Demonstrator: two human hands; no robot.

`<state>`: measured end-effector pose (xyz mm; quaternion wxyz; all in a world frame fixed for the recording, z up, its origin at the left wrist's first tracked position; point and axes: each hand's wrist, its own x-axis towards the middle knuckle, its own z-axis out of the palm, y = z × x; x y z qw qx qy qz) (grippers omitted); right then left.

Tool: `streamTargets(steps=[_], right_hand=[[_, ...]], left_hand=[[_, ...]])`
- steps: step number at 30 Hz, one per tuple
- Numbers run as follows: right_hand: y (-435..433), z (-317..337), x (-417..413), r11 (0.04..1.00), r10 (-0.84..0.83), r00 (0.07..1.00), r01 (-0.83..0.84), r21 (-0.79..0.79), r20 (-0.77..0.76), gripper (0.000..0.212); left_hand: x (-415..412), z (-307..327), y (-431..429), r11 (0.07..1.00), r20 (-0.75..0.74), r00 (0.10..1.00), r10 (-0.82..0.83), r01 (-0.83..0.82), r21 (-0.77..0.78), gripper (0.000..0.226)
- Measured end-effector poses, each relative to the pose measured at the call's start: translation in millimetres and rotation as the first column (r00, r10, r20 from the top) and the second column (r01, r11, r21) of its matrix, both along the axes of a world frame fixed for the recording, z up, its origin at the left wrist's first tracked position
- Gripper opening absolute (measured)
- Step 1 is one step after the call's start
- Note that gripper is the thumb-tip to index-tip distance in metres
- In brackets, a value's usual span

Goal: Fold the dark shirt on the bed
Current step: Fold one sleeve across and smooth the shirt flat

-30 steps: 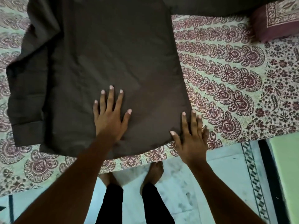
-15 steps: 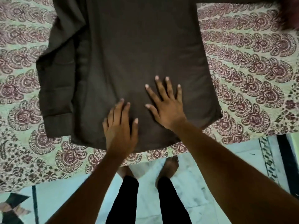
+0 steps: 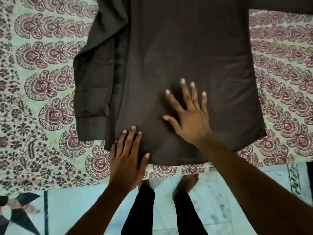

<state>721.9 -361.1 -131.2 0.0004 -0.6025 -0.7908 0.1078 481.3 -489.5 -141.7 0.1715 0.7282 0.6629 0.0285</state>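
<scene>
Fingers (image 3: 186, 94) spread wide and flat on both hands, gripping nothing: this is pure smoothing! Now the right hand (image 3: 191, 121) presses on the middle of the dark shirt (image 3: 186, 48), having come in off the near right hem corner where it sat a second ago. Meanwhile the left hand (image 3: 126, 160) has slid back and to the left, and lies over the near left hem corner, fingertips on cloth, palm over the patterned bed (image 3: 42, 82).

That shirt lies flat across the bed, hem toward the near edge, its left sleeve (image 3: 94, 82) alongside the body, cuff (image 3: 92, 128) nearest. So the panel looks pressed smooth, and by my reading that left corner is lined up for a side fold. Folding proper is not yet begun.

Containers? None in view; the bed alone carries the shirt.
</scene>
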Motion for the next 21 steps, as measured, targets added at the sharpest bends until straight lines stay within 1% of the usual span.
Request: streamTargets(steps=[2,3,5,6,8,10,11,12,13,14,16,18,19,20,21], right_hand=[[27.6,-11.8,-30.0,0.999,-0.005,1.0,0.005,-0.034,0.013,0.075],[30.3,-17.3,-45.7,0.999,0.019,0.999,-0.018,-0.042,0.038,0.076],[14.8,-25.6,-71.5,0.995,0.098,0.993,-0.096,-0.034,0.063,0.077],[0.3,-26.5,-81.6,0.988,0.155,0.986,-0.154,-0.026,0.056,0.076],[-33.1,-26.3,-89.8,0.951,0.308,0.951,-0.307,-0.024,0.014,0.071],[-56.5,-22.6,-86.7,0.885,0.464,0.886,-0.464,-0.044,-0.013,0.065],[-59.4,-19.0,-84.6,0.854,0.517,0.856,-0.517,-0.055,-0.02,0.063],[-55.7,-15.7,-82.1,0.846,0.528,0.848,-0.529,-0.06,-0.028,0.062],[-46.0,-12.4,-81.5,0.87,0.491,0.871,-0.492,-0.044,-0.033,0.062],[-31.3,-9.7,-83.2,0.91,0.413,0.91,-0.414,-0.016,-0.027,0.063],[6.2,-6.7,-87.6,0.985,0.169,0.985,-0.169,0.028,-0.012,0.066],[44.8,-7.7,-93.7,0.998,-0.055,0.998,0.056,0.006,-0.019,0.071],[59.4,-10.6,-98.8,0.993,-0.117,0.993,0.117,-0.017,-0.016,0.074],[67.1,-13.9,-105.4,0.99,-0.133,0.991,0.133,-0.04,-0.001,0.078],[69.1,-17.7,-113.3,0.994,-0.1,0.995,0.101,-0.048,0.026,0.081]], left_hand=[[-4.8,5.5,19.7,0.997,0.065,0.997,0.041,-0.045,0.06,0.055],[-9.0,8.3,35.9,0.995,0.064,0.996,0.058,-0.063,0.081,0.053],[-20.2,11.2,73.4,0.993,-0.01,0.998,0.07,-0.068,0.095,0.057],[-29.6,9.9,90.3,0.994,-0.057,0.996,0.073,-0.067,0.091,0.061],[-51.8,3.2,110.6,0.997,-0.117,0.991,0.058,-0.052,0.059,0.059],[-71.3,-3.2,115.0,1.0,-0.137,0.991,0.001,0.0,0.01,0.056],[-79.1,-3.5,113.3,1.0,-0.139,0.99,-0.024,0.024,-0.007,0.057],[-83.7,-2.7,109.9,0.999,-0.136,0.99,-0.041,0.039,-0.015,0.058],[-86.6,-0.4,107.6,0.999,-0.13,0.991,-0.043,0.042,-0.013,0.058],[-88.2,2.8,107.1,1.0,-0.111,0.993,-0.027,0.026,-0.006,0.058],[-87.6,8.7,113.6,0.999,-0.032,0.999,0.032,-0.031,0.021,0.052],[-86.3,14.2,130.8,0.996,0.049,0.997,0.06,-0.063,0.065,0.047],[-86.1,15.1,143.5,0.995,0.061,0.997,0.044,-0.049,0.082,0.046],[-86.3,15.5,157.5,0.995,0.053,0.998,0.013,-0.018,0.096,0.046],[-87.3,13.8,172.9,0.994,0.027,0.999,-0.018,0.015,0.106,0.046]])
